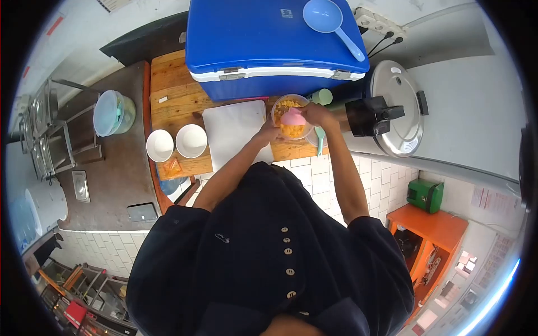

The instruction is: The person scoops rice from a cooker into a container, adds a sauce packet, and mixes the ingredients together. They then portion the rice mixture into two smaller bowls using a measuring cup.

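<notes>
A clear round tub (307, 132) with orange-yellow food stands near the right end of the wooden table. My left hand (269, 133) is at the tub's left side, its fingers against the wall. Over the tub, my right hand (316, 113) is closed on a pink scoop (292, 117), whose bowl is above the food. Just left of the tub lie white paper sheets (232, 126). A pale green spoon (320, 139) rests on a lid right of the tub, and a light green cup (322, 97) is behind my right hand.
A blue cooler box (252, 33) with a blue ladle (323, 18) on top stands behind. Two white bowls (191, 140) and an orange packet (171, 167) are at the left. A large steel-lidded container (397, 106) stands right, a lidded tub (112, 113) far left.
</notes>
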{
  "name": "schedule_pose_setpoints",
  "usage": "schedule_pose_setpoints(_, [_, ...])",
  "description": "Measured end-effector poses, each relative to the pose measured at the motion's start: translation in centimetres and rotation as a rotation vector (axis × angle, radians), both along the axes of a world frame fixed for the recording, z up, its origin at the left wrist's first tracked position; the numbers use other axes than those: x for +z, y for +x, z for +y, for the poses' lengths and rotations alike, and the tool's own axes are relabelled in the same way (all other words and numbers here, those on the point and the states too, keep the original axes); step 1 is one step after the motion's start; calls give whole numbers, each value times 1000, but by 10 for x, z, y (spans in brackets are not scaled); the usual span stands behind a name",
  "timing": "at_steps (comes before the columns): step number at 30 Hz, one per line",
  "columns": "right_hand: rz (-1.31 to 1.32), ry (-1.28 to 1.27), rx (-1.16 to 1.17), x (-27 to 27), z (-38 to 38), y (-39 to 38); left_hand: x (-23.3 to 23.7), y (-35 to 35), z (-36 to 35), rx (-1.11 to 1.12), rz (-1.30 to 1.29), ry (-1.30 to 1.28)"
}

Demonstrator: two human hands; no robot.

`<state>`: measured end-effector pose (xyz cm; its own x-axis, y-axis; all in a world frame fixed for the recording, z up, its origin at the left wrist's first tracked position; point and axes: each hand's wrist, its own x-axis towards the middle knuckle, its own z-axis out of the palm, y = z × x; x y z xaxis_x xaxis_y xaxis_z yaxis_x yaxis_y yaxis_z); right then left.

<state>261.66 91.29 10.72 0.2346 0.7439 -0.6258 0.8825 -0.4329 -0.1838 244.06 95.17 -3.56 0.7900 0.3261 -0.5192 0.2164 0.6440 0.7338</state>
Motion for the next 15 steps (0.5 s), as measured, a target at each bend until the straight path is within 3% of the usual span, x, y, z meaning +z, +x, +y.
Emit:
schedule_pose_setpoints(3, [-151, -127, 93, -37, -3, -6, 16, -4, -2, 40, -15, -37])
schedule_pose_setpoints(6, [-123, -29, 124, -103, -12, 20, 4, 0, -5, 55, -13, 28])
schedule_pose_setpoints(10, [-222, 203, -177, -36, -16, 13, 7, -1, -1, 57, -27, -33])
schedule_pose_setpoints(11, [-200, -16, -139, -43, -10, 16, 9, -3, -3, 46, -10, -37])
schedule_pose_setpoints(14, [-197, -93, -165, -74, -21, -12, 5, -3, -7, 54, -46, -18])
schedule_pose_setpoints(15, [-159, -130, -47, -80, -13, 2, 0, -3, -4, 74, -69, -7])
